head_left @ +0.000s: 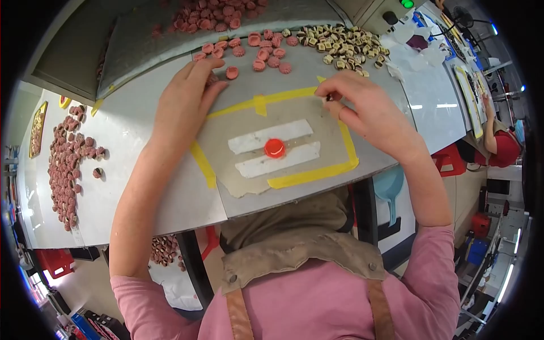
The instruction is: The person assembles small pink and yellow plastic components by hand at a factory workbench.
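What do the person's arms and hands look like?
The left hand and right hand are bare: I see no gloves, rings or watch. The forearms are uncovered too. Plain pink sleeves cover the upper arms, ending around the elbows.

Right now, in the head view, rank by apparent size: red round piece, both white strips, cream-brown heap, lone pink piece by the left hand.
1. Cream-brown heap
2. White strips, upper and lower: alike, unranked
3. Red round piece
4. Lone pink piece
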Demonstrator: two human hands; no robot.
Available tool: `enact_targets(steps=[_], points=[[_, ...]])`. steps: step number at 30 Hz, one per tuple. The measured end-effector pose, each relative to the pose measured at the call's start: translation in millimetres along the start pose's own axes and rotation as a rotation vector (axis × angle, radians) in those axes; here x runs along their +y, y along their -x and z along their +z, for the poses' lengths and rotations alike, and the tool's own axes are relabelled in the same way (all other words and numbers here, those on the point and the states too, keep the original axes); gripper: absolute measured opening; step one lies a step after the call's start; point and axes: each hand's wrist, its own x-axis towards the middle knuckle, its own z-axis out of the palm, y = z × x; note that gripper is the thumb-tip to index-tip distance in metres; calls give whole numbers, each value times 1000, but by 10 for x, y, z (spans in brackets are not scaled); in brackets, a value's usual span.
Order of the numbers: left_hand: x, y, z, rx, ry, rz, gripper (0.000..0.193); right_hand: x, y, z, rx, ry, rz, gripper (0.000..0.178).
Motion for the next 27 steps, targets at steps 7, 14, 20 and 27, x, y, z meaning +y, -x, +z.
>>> enact_targets(steps=[7,14,20,27], points=[[404,437,-285,0,674,-441,23,9,163,325,120,181,-46,22],[707,953,-153,15,1477,-701,37,-49,157,184,53,96,-50,24],[777,994,-34,57,1617,-684,40,-54,91,183,-16,162,-131,21],[696,1084,-12,80,1709,-647,35,-394,38,201,-58,-9,-25,18]])
